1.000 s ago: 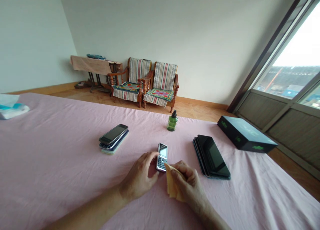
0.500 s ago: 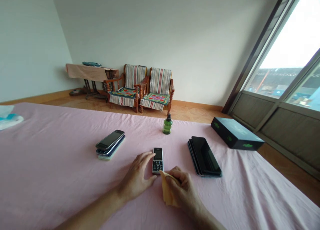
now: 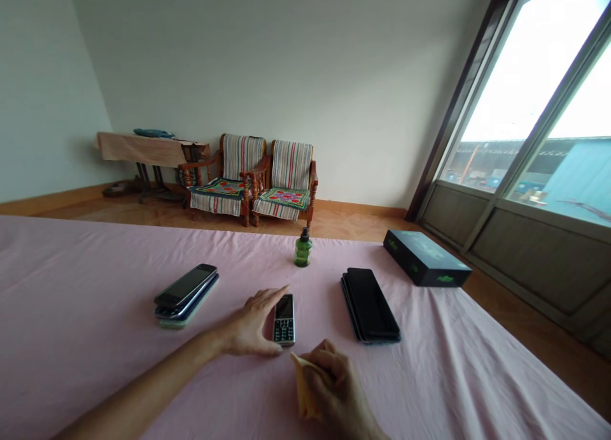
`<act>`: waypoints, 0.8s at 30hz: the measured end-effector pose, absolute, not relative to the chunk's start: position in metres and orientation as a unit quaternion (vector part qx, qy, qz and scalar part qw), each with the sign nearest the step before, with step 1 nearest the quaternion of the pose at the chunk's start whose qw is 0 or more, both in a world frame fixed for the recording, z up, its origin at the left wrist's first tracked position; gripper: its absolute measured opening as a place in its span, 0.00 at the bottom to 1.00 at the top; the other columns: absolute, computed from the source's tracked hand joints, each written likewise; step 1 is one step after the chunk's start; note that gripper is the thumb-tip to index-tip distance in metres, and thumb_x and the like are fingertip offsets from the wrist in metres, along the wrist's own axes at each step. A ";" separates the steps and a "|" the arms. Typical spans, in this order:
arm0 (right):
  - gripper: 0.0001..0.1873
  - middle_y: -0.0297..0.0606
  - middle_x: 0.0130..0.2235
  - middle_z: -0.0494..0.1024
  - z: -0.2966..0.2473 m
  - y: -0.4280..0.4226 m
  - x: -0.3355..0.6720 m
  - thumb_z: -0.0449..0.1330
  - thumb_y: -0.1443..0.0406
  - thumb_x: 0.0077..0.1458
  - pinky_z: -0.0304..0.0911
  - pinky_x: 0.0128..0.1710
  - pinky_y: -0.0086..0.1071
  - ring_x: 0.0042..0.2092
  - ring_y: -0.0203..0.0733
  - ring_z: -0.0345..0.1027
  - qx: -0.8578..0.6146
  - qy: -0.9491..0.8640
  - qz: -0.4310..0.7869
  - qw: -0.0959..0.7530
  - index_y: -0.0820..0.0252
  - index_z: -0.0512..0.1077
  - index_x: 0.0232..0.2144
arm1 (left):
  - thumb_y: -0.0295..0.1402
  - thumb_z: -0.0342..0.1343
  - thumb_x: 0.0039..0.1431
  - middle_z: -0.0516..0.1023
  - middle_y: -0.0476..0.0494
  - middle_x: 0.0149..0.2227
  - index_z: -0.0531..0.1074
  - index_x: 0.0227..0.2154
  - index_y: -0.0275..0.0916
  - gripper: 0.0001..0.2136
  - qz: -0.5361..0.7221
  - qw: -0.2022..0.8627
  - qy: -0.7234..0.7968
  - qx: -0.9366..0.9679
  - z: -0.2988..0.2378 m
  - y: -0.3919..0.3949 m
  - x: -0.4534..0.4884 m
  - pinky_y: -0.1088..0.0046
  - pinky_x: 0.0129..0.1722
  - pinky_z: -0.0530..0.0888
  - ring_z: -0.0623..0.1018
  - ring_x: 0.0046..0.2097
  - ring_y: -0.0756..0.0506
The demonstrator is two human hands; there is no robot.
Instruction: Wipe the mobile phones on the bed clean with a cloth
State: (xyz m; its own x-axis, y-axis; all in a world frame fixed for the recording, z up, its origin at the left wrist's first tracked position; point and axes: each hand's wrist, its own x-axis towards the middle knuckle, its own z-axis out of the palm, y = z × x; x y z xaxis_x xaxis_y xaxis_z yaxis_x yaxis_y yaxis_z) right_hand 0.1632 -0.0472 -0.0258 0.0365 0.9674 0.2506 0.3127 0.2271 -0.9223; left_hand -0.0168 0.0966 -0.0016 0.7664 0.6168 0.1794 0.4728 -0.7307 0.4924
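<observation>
Yellow cloth (image 3: 304, 394) is pinched in the right hand (image 3: 331, 379), whose fingers and thumb are closed around it, just nearer the person than the keypad phone. The left hand (image 3: 251, 325) is spread wide, thumb well apart from the fingers, curved around the left side of the keypad phone (image 3: 284, 325); it grips nothing, and whether its tips touch the phone I cannot tell. That phone lies flat and face up on the pink sheet (image 3: 95, 287), between the two stacks. Its long axis runs almost straight away from the person, screen at the far end, keys at the near end.

To the left, a stack of phones (image 3: 187, 290) slants, far end towards the right. To the right, a stack of larger black devices (image 3: 373, 303) slants the other way, far end towards the left. Beyond the keypad phone a green bottle (image 3: 302, 252) stands upright; farther right sits a dark box (image 3: 427, 255). Two wooden chairs (image 3: 286, 198) stand against the wall.
</observation>
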 end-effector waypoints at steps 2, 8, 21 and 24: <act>0.16 0.36 0.27 0.67 -0.021 -0.050 0.164 0.56 0.59 0.58 0.57 0.28 0.28 0.30 0.37 0.62 -0.520 -0.609 0.311 0.512 0.61 0.78 0.26 | 0.35 0.68 0.38 0.63 0.37 0.60 0.50 0.64 0.43 0.48 0.176 0.207 0.293 0.917 0.000 0.097 -0.011 0.55 0.59 0.61 0.63 0.60 0.34; 0.13 0.37 0.30 0.69 -0.014 -0.053 0.175 0.55 0.60 0.60 0.61 0.29 0.27 0.32 0.39 0.66 -0.527 -0.563 0.228 0.594 0.57 0.79 0.37 | 0.39 0.69 0.36 0.64 0.35 0.58 0.52 0.63 0.40 0.49 0.178 0.198 0.297 0.917 -0.005 0.096 0.024 0.52 0.58 0.61 0.64 0.59 0.33; 0.14 0.38 0.32 0.70 -0.018 -0.043 0.187 0.56 0.61 0.60 0.62 0.29 0.27 0.32 0.37 0.66 -0.547 -0.547 0.211 0.597 0.58 0.78 0.42 | 0.39 0.62 0.43 0.64 0.34 0.60 0.53 0.63 0.40 0.42 0.209 0.206 0.261 0.920 -0.024 0.092 0.091 0.51 0.57 0.60 0.65 0.58 0.32; 0.14 0.38 0.32 0.71 -0.019 -0.041 0.187 0.56 0.60 0.60 0.63 0.29 0.27 0.33 0.38 0.66 -0.550 -0.551 0.213 0.590 0.58 0.78 0.42 | 0.39 0.62 0.44 0.64 0.33 0.60 0.54 0.62 0.39 0.41 0.214 0.210 0.265 0.917 -0.026 0.091 0.092 0.49 0.57 0.60 0.66 0.58 0.31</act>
State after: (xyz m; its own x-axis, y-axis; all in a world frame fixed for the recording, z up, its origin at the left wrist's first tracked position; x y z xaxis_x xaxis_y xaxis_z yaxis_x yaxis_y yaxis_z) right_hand 0.1873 -0.0415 -0.0187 0.3015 0.8580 0.4157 0.3543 0.3039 -0.8843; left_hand 0.0923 0.0913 -0.0263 0.7685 0.5749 0.2811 0.3952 -0.7718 0.4981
